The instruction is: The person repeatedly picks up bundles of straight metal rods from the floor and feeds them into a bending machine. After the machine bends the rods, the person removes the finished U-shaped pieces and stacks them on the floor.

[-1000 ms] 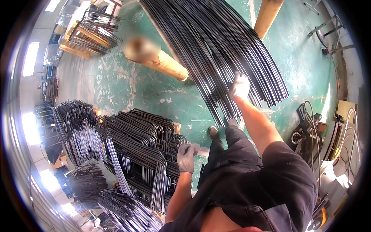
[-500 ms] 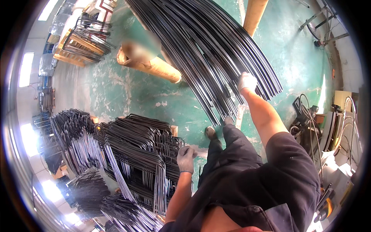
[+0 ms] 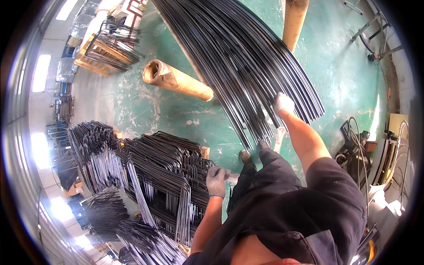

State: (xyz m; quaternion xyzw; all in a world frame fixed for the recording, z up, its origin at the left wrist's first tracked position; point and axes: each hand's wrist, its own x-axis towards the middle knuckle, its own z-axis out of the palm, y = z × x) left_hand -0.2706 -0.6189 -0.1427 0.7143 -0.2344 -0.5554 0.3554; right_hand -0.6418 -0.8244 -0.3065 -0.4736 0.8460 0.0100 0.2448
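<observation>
A large bundle of long, straight black metal tubes (image 3: 238, 57) lies fanned out, with its near ends close to my feet. My right hand (image 3: 284, 105), in a pale knitted glove, is closed on tubes near those ends; its fingertips are partly hidden. My left hand (image 3: 216, 180), in a greyish glove, is held low beside my left hip with the fingers curled in and nothing visible in them. Just left of it stands a dense stack of bent black tube frames (image 3: 161, 154), which it does not plainly touch.
Two thick brown cardboard rolls (image 3: 181, 81) lie by the bundle, one on each side. More bent frames (image 3: 95, 150) are piled at the left, and a wooden pallet (image 3: 95, 66) stands at the far left. Machinery with hoses (image 3: 355, 145) is at the right. The floor (image 3: 132, 99) is worn green.
The whole view has shifted slightly, so the surroundings appear a little further right and lower. My right hand stays on the tubes and my left hand stays curled by my hip.
</observation>
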